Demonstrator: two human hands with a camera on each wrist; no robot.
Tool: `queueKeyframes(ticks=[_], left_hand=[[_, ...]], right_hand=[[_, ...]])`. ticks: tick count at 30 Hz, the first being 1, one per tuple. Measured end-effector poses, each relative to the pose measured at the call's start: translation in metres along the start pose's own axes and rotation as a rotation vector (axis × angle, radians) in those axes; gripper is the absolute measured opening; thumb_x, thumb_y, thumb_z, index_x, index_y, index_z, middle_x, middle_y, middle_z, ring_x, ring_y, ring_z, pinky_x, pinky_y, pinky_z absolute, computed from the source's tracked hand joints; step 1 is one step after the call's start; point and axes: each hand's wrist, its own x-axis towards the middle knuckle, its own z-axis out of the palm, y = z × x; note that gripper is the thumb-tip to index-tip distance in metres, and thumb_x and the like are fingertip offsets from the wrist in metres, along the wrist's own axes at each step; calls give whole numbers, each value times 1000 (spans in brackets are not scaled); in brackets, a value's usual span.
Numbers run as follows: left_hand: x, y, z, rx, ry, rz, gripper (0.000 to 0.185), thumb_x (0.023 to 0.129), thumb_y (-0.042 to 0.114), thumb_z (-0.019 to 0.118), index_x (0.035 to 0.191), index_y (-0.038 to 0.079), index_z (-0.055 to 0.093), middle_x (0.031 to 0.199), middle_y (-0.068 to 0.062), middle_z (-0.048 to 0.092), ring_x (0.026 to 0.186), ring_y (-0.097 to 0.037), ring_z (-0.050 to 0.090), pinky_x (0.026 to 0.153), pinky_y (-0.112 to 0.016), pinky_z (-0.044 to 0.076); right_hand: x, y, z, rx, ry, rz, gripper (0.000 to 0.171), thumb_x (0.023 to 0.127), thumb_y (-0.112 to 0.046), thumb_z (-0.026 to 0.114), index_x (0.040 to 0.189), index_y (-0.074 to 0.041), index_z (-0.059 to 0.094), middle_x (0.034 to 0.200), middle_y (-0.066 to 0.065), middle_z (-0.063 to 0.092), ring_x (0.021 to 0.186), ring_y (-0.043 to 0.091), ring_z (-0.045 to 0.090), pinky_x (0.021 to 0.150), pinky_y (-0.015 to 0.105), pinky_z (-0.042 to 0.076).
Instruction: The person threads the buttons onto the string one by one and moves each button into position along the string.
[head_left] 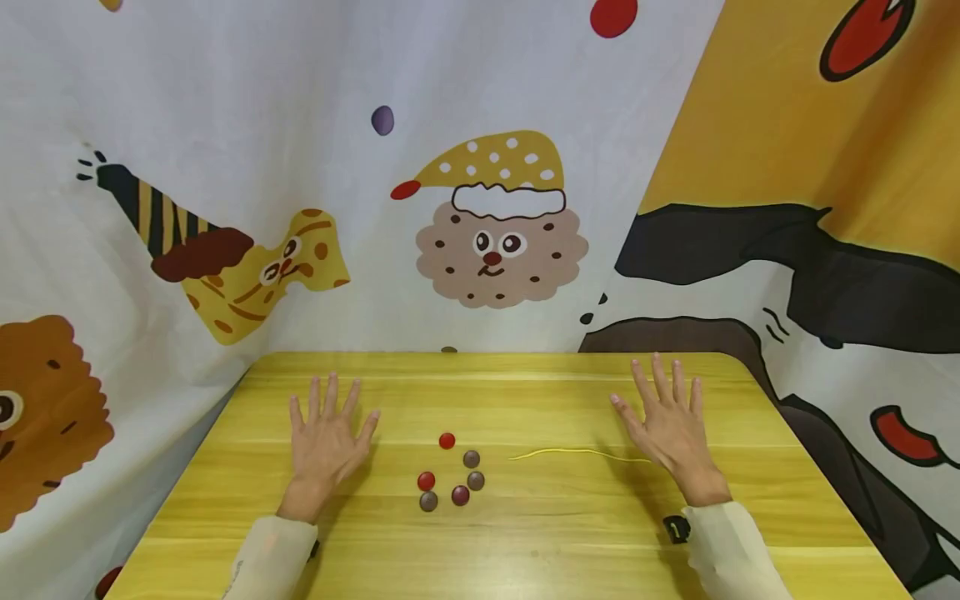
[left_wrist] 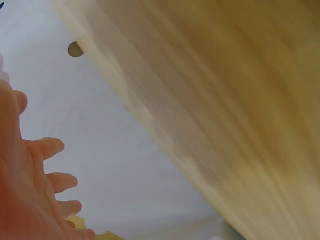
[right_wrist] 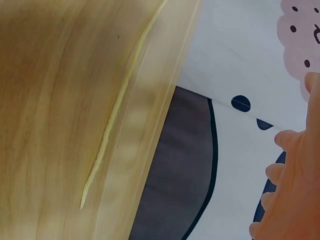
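My left hand (head_left: 327, 448) is held over the left part of the table with its fingers spread, and nothing is in it. In the left wrist view the same hand (left_wrist: 30, 180) shows at the left edge, apart from the tabletop. Over the right part, my right hand (head_left: 673, 433) also has spread, straight fingers and holds nothing. A thin yellow string (head_left: 570, 451) lies beside it, one end partly behind the hand; the right wrist view shows the string (right_wrist: 116, 107) at length. Between the hands lie several small round discs, such as a red disc (head_left: 447, 441) and a grey-brown disc (head_left: 471, 459).
The wooden table (head_left: 525, 550) has rounded far corners. Behind it hangs a white curtain (head_left: 300, 100) printed with cartoon figures. A second red disc (head_left: 426, 481) and a dark maroon disc (head_left: 461, 496) lie nearer me. A dark band (head_left: 677, 529) is on the right wrist.
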Motion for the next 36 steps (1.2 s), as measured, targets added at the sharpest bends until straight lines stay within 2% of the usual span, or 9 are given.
queueKeyframes(ticks=[8, 14, 24, 29, 36], left_hand=[[1, 11, 0, -10, -14, 19, 71, 100, 60, 37, 153, 13, 36, 160, -23, 22, 148, -45, 15, 114, -67, 5], [5, 23, 0, -33, -50, 35, 74, 99, 62, 37, 155, 14, 34, 160, -23, 23, 148, -44, 15, 115, -66, 6], [11, 38, 3, -115, -83, 72, 73, 98, 62, 42, 153, 15, 37, 153, -23, 37, 140, -45, 32, 111, -65, 21], [13, 46, 5, -149, -128, 71, 73, 97, 62, 45, 153, 17, 37, 148, -22, 44, 133, -43, 40, 106, -62, 31], [17, 55, 5, -215, -167, 65, 71, 96, 59, 50, 152, 15, 40, 139, -22, 53, 128, -42, 44, 102, -62, 35]], right_hand=[[0, -2, 2, 9, -22, -17, 74, 102, -56, 37, 158, -10, 22, 164, 21, 4, 149, 44, -10, 114, 64, -12], [0, -6, 6, 48, -107, -32, 75, 102, -57, 38, 158, -10, 21, 163, 23, 6, 148, 48, -4, 114, 66, -8], [-5, -18, 16, 168, -196, -94, 71, 102, -51, 46, 158, -15, 23, 163, 24, 8, 145, 50, 11, 112, 68, 4], [-9, -23, 22, 185, -218, -91, 71, 101, -52, 48, 157, -14, 27, 162, 24, 12, 142, 53, 18, 109, 72, 10], [-9, -31, 29, 229, -257, -99, 73, 99, -54, 51, 156, -15, 30, 159, 26, 20, 140, 54, 22, 107, 72, 14]])
